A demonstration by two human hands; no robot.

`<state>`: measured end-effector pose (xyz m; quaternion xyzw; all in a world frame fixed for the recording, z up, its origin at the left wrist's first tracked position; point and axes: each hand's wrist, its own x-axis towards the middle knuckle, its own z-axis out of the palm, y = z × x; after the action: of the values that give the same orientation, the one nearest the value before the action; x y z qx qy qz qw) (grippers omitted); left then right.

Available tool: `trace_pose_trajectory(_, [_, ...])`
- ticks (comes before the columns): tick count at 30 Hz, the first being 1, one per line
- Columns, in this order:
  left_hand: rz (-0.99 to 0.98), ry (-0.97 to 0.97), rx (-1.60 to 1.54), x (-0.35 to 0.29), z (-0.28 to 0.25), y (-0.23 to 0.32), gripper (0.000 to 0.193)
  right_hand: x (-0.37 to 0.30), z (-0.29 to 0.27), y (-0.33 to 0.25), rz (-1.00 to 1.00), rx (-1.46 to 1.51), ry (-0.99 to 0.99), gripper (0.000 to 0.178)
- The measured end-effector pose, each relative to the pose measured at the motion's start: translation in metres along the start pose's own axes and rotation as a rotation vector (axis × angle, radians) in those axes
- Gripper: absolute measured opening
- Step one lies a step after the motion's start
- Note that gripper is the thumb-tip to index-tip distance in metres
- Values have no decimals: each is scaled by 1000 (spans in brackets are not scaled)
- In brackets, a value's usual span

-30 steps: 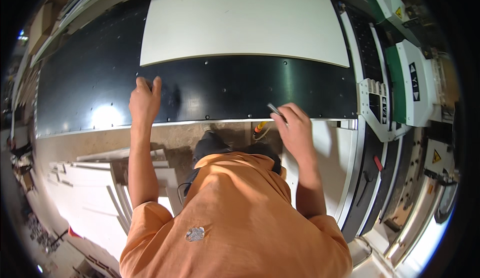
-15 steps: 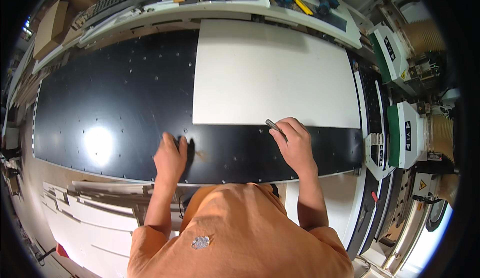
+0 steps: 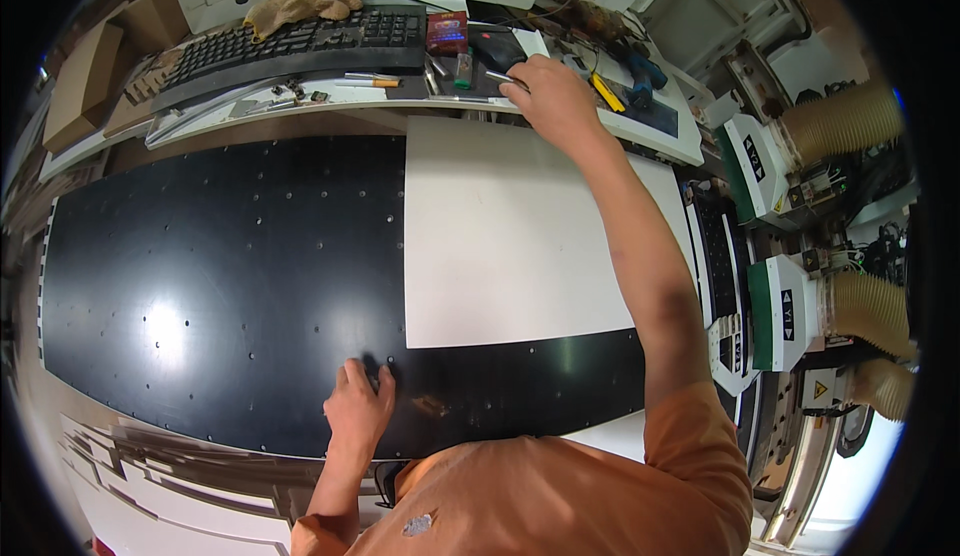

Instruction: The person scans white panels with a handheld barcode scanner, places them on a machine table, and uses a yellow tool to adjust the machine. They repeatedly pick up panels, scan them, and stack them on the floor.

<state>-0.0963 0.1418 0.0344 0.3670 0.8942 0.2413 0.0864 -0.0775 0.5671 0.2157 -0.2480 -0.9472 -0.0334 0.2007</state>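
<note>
My right hand (image 3: 555,96) reaches over to the cluttered shelf at the back, its fingers closed on a short grey metal rod (image 3: 508,80) that sticks out to the left. Beneath it and close by lie a green-capped small container (image 3: 464,70) and a dark computer mouse (image 3: 497,50). My left hand (image 3: 360,408) rests at the near edge of the black tabletop (image 3: 220,256), fingers bent downward and thumb apart from them. A dark patch shows between thumb and fingers; whether it is shadow or a thing is unclear. A large white panel (image 3: 510,246) lies flat on the tabletop, under my right forearm.
Along the back shelf are a black keyboard (image 3: 300,51), a work glove (image 3: 305,1), a red box (image 3: 447,32), a yellow-handled tool (image 3: 606,94) and a blue tool (image 3: 645,81). Machine heads with ribbed hoses (image 3: 860,301) stand at the right. White boards (image 3: 190,506) are stacked lower left.
My right hand has moved up and away from the white panel's near edge to the back shelf, still with the rod. My left hand stays on the tabletop. The view has tilted toward the shelf.
</note>
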Motion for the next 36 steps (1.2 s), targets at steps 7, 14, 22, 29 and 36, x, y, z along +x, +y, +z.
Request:
trace_pose_trajectory(7, [-2,-162,107,4,21,-15,31,3,6,-4,56,-15,-11,27])
trace_pose_trajectory(14, [78,166,1,3,-23,-25,26,-142,-38,24,181,128,313,22])
trace_pose_trajectory(22, [-61,-136,274,-6,-6,-38,37,-428,-53,43,549,4,191,13])
trace_pose_trajectory(29, [0,-211,282,-10,-7,-36,32,-621,-34,32,1239,44,251,20])
trace_pose_trajectory(36, [-8,21,211,-22,-23,-39,33,-706,75,20,1383,312,-101,24])
